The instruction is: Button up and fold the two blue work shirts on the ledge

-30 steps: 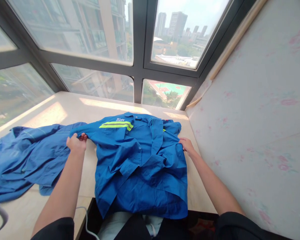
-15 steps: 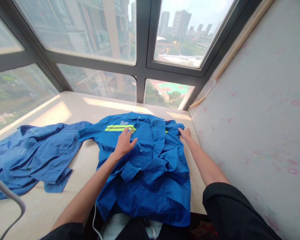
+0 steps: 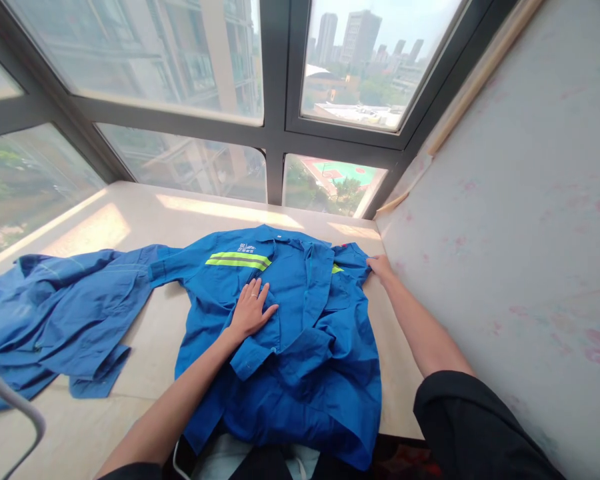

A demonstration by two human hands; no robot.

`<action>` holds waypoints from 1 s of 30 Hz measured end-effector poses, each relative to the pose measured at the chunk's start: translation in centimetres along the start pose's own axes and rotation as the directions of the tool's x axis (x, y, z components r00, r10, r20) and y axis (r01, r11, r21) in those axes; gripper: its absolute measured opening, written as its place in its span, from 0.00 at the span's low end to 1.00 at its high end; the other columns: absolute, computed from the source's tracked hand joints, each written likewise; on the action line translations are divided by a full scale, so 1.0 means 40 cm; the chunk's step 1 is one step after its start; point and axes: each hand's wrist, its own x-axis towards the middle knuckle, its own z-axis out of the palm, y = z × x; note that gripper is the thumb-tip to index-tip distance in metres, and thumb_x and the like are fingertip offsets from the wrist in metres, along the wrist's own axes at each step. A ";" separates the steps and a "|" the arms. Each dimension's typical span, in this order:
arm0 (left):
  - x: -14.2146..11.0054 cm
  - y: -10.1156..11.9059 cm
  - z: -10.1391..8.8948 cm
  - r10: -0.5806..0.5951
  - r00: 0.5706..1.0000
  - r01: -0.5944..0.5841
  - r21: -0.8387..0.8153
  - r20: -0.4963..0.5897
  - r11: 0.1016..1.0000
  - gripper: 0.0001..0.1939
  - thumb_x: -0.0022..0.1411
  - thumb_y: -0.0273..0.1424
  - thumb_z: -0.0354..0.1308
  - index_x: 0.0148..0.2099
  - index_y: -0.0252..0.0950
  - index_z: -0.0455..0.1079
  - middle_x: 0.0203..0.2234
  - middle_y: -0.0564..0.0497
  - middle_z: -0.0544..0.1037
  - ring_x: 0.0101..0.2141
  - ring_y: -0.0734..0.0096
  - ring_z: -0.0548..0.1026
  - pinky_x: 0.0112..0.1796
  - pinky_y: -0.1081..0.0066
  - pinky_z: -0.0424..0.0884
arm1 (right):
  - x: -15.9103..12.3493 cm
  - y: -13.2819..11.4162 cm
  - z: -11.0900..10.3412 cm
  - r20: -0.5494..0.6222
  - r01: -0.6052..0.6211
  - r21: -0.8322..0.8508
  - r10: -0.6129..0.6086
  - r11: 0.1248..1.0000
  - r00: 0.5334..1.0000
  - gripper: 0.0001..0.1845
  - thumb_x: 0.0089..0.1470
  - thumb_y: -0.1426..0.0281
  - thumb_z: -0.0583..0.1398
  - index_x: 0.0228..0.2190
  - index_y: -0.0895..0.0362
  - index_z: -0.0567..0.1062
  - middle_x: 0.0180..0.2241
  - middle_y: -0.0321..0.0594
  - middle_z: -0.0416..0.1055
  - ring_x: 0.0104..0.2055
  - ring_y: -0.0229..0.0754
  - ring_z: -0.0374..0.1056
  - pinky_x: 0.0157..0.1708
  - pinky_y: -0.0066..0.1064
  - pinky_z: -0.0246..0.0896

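Jacket (image 3: 350, 360) in bright blue lies open and spread, creased in its lower half, on the pale worktop (image 3: 160, 340), right of centre; its collar points toward the far edge and its hem hangs over the near edge. A yellow-green stripe (image 3: 237, 260) with a grey centre line crosses one chest panel, below white lettering. On that panel the left hand (image 3: 251, 310) rests palm down, open, its fingers a little apart and the thumb out to the side, gripping nothing; a ring shows on one finger. By the right edge, the right hand (image 3: 380, 268) has its fingers closed on the jacket's sleeve end. The opposite sleeve reaches left and meets a second, duller blue garment (image 3: 80, 300), which lies crumpled toward the left edge. A grey curved tube (image 3: 17, 400) rises at the near left corner. Window frames (image 3: 275, 137) stand along the far edge, and a flower-patterned wall (image 3: 505, 233) runs along the right edge.
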 end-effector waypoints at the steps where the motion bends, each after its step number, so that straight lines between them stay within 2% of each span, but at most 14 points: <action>1: -0.001 0.004 0.000 -0.002 1.000 0.002 -0.005 -0.007 1.000 0.38 0.66 0.52 0.46 0.68 0.30 0.58 0.66 0.35 0.56 0.67 0.47 0.51 0.64 0.49 0.50 | 0.007 -0.011 0.005 -0.036 0.020 -0.032 -0.021 0.999 0.999 0.19 0.44 0.70 0.60 0.41 0.64 0.73 0.38 0.50 0.75 0.45 0.51 0.69 0.38 0.32 0.66; 4: -0.003 0.009 -0.002 -0.010 1.000 0.009 -0.027 -0.027 1.000 0.37 0.67 0.52 0.47 0.68 0.31 0.58 0.66 0.35 0.56 0.67 0.48 0.51 0.64 0.49 0.50 | 0.024 -0.065 0.027 -0.063 0.148 -0.136 -0.158 0.980 0.986 0.29 0.45 0.72 0.59 0.52 0.62 0.70 0.56 0.54 0.66 0.60 0.54 0.58 0.58 0.40 0.56; 5: -0.003 0.009 -0.003 -0.011 1.000 0.009 -0.037 -0.029 0.999 0.37 0.67 0.51 0.47 0.68 0.31 0.59 0.66 0.36 0.56 0.67 0.48 0.51 0.64 0.49 0.50 | 0.027 -0.088 0.039 -0.015 0.239 -0.200 -0.247 0.950 0.969 0.31 0.45 0.74 0.59 0.54 0.61 0.69 0.60 0.53 0.63 0.63 0.54 0.54 0.62 0.42 0.50; 7: -0.004 0.008 -0.004 -0.012 0.999 0.010 -0.057 -0.034 0.998 0.36 0.67 0.51 0.47 0.68 0.32 0.59 0.66 0.36 0.56 0.67 0.49 0.51 0.64 0.48 0.50 | 0.029 -0.134 0.070 0.158 0.432 -0.343 -0.403 0.834 0.902 0.35 0.45 0.77 0.58 0.57 0.60 0.66 0.65 0.51 0.56 0.66 0.55 0.49 0.64 0.46 0.44; 9: -0.005 0.007 -0.005 -0.011 0.999 0.008 -0.071 -0.038 0.997 0.36 0.67 0.51 0.48 0.68 0.33 0.59 0.66 0.37 0.56 0.67 0.49 0.51 0.64 0.48 0.50 | 0.030 -0.176 0.109 0.320 0.539 -0.425 -0.436 0.727 0.841 0.38 0.45 0.78 0.59 0.59 0.58 0.65 0.65 0.50 0.55 0.66 0.57 0.49 0.63 0.49 0.46; 11: -0.006 0.005 -0.005 -0.010 0.999 0.007 -0.069 -0.038 0.998 0.36 0.67 0.51 0.48 0.68 0.33 0.59 0.66 0.37 0.56 0.67 0.49 0.51 0.64 0.48 0.51 | 0.037 -0.209 0.145 0.397 0.541 -0.439 -0.385 0.717 0.833 0.34 0.44 0.77 0.61 0.55 0.56 0.70 0.59 0.50 0.66 0.61 0.57 0.58 0.59 0.47 0.53; 13: -0.008 0.004 -0.005 -0.006 1.000 0.005 -0.056 -0.030 0.998 0.36 0.67 0.51 0.47 0.68 0.33 0.59 0.66 0.37 0.56 0.67 0.49 0.51 0.64 0.48 0.51 | 0.055 -0.233 0.168 0.421 0.509 -0.437 -0.332 0.741 0.844 0.24 0.43 0.76 0.63 0.45 0.55 0.77 0.47 0.48 0.75 0.52 0.54 0.66 0.52 0.40 0.61; 15: -0.009 0.003 -0.005 -0.005 1.000 0.004 -0.042 -0.023 0.999 0.36 0.67 0.51 0.47 0.68 0.33 0.59 0.67 0.37 0.56 0.67 0.50 0.51 0.64 0.49 0.51 | 0.080 -0.251 0.175 0.392 0.457 -0.447 -0.290 0.769 0.873 0.17 0.43 0.75 0.63 0.39 0.55 0.78 0.40 0.46 0.77 0.47 0.51 0.69 0.47 0.35 0.64; 16: -0.009 0.003 -0.005 -0.004 1.000 0.003 -0.036 -0.021 0.999 0.36 0.67 0.51 0.47 0.68 0.33 0.58 0.67 0.38 0.55 0.67 0.50 0.51 0.64 0.49 0.51 | 0.095 -0.259 0.173 0.347 0.417 -0.456 -0.274 0.786 0.897 0.16 0.45 0.75 0.62 0.39 0.55 0.78 0.41 0.46 0.76 0.47 0.51 0.70 0.46 0.35 0.64; 18: -0.011 0.002 -0.005 -0.002 1.000 0.001 -0.026 -0.019 1.000 0.36 0.67 0.51 0.47 0.68 0.33 0.58 0.67 0.38 0.55 0.67 0.50 0.51 0.64 0.50 0.51 | 0.122 -0.271 0.164 0.214 0.314 -0.474 -0.238 0.823 0.947 0.20 0.52 0.74 0.56 0.47 0.58 0.74 0.46 0.52 0.73 0.49 0.54 0.69 0.46 0.40 0.64; 21: -0.012 0.001 -0.004 0.001 1.000 -0.001 -0.018 -0.020 1.000 0.36 0.67 0.50 0.46 0.68 0.33 0.58 0.67 0.38 0.55 0.67 0.50 0.50 0.64 0.50 0.51 | 0.145 -0.279 0.158 0.068 0.186 -0.461 -0.174 0.867 0.982 0.26 0.59 0.73 0.48 0.58 0.68 0.62 0.50 0.64 0.68 0.51 0.59 0.67 0.46 0.46 0.64; 23: -0.012 0.002 -0.004 -0.001 1.000 0.001 -0.019 -0.021 1.000 0.36 0.68 0.50 0.46 0.69 0.33 0.57 0.67 0.38 0.55 0.67 0.50 0.50 0.64 0.50 0.51 | 0.141 -0.277 0.167 0.074 0.177 -0.434 -0.161 0.883 0.984 0.27 0.58 0.72 0.50 0.57 0.72 0.60 0.50 0.67 0.67 0.51 0.59 0.67 0.47 0.45 0.64; 26: -0.011 0.004 -0.004 -0.010 1.000 0.009 -0.025 -0.024 1.000 0.36 0.67 0.50 0.47 0.69 0.33 0.57 0.67 0.38 0.55 0.67 0.50 0.50 0.64 0.50 0.50 | 0.105 -0.259 0.187 0.122 0.236 -0.402 -0.203 0.885 0.972 0.28 0.54 0.74 0.54 0.56 0.71 0.61 0.53 0.65 0.65 0.55 0.58 0.64 0.52 0.42 0.62; 30: -0.008 0.008 -0.005 -0.026 0.999 0.025 -0.035 -0.024 0.999 0.36 0.67 0.50 0.47 0.68 0.33 0.58 0.67 0.38 0.56 0.67 0.49 0.51 0.64 0.50 0.50 | 0.014 -0.202 0.203 0.150 0.348 -0.372 -0.315 0.861 0.937 0.32 0.55 0.75 0.53 0.61 0.70 0.57 0.63 0.62 0.55 0.65 0.56 0.52 0.62 0.41 0.51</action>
